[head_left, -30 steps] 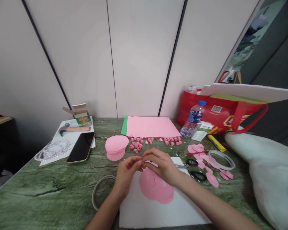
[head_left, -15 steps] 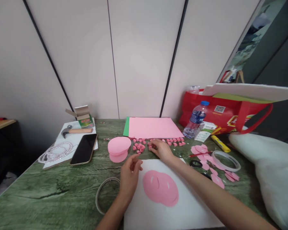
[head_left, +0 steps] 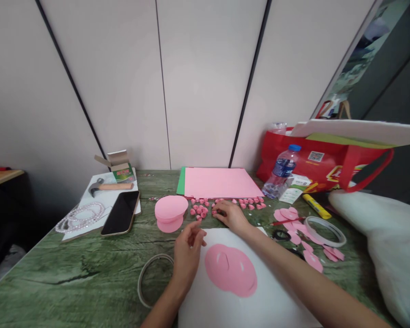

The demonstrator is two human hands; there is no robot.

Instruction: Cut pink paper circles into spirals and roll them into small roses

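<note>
My right hand [head_left: 230, 216] reaches over the far edge of the white board [head_left: 276, 307], its fingertips closed around one of the small pink paper roses [head_left: 214, 212]; the fingers partly hide it. Several more rolled paper roses [head_left: 200, 211] lie in a cluster to the left and in a row to the right. My left hand [head_left: 187, 248] hovers over the board's left edge, its fingers loosely curled and apart, with nothing visible in them. On the board lies a pink rounded paper shape [head_left: 230, 270] with a curved slit and small whitish marks.
Pink sheets [head_left: 222, 182] lie at the back, a stack of pink cutouts [head_left: 171, 212] left of the roses. A tape roll [head_left: 140, 284], phone [head_left: 121, 212] and hammer [head_left: 114, 186] sit left. Right are paper scraps [head_left: 312, 259], a bottle [head_left: 282, 171] and a red bag [head_left: 328, 159].
The whole view has shifted slightly. Both hands keep nearly the same places, the right fingertips still at the paper roses.
</note>
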